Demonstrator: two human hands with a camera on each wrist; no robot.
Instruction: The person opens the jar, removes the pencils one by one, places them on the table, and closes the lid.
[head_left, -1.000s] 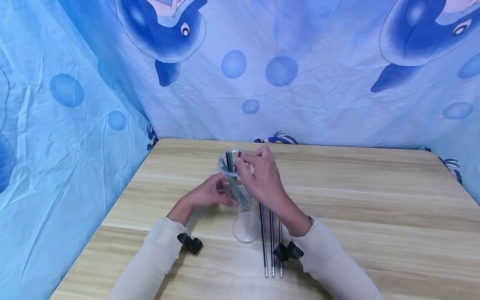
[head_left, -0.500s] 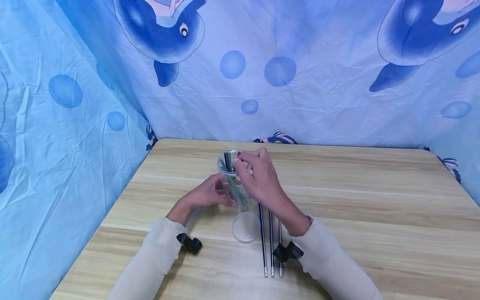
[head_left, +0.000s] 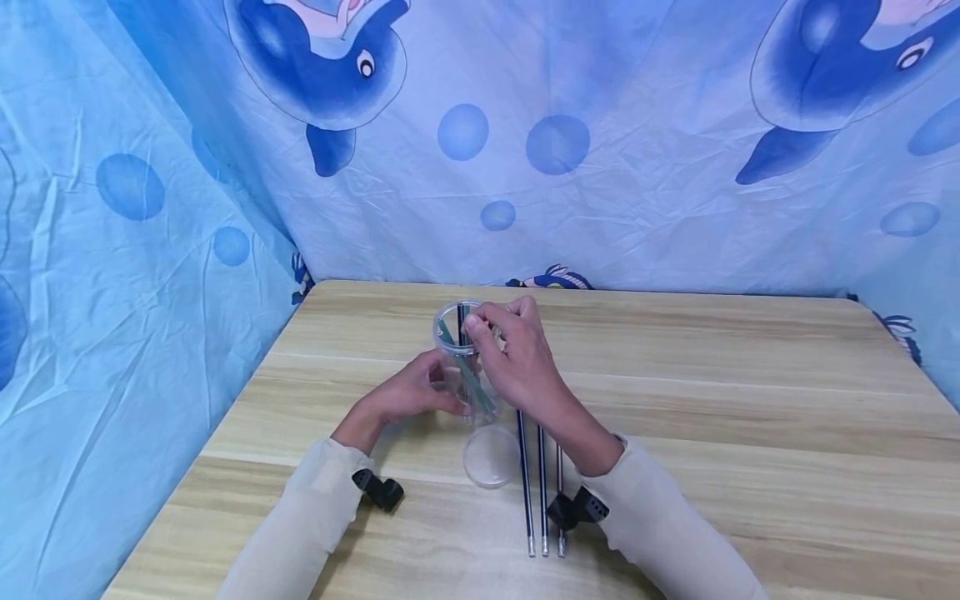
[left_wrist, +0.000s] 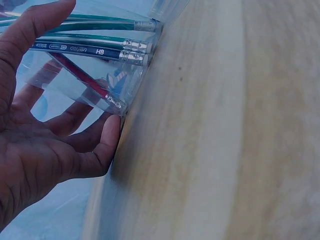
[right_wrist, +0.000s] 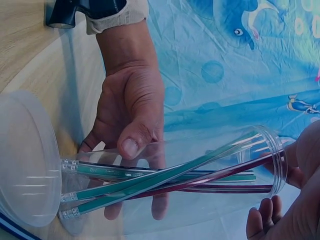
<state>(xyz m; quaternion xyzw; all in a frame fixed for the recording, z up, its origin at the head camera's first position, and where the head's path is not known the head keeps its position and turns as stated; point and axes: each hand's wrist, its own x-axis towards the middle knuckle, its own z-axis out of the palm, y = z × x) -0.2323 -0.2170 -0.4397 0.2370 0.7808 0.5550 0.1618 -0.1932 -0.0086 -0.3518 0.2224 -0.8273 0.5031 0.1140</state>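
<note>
Left hand (head_left: 408, 388) clasps jar (right_wrist: 200, 207) beneath right hand (head_left: 517, 350), which seemingly adjusts a pinched red pencil (right_wrist: 225, 173); next calls for steadiness.

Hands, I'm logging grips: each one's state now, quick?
Left hand: holding the clear cup.
Right hand: at the cup's rim; can't tell if it grips a pencil.

Head view looks down; close wrist views share the jar (right_wrist: 200, 207).

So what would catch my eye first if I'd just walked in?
Likely the big blue sea animals printed on the cloth behind the table. Then the clear jar of pencils, the left hand around its side, the right hand at its mouth. Three more pencils lie beside a round lid.
</note>
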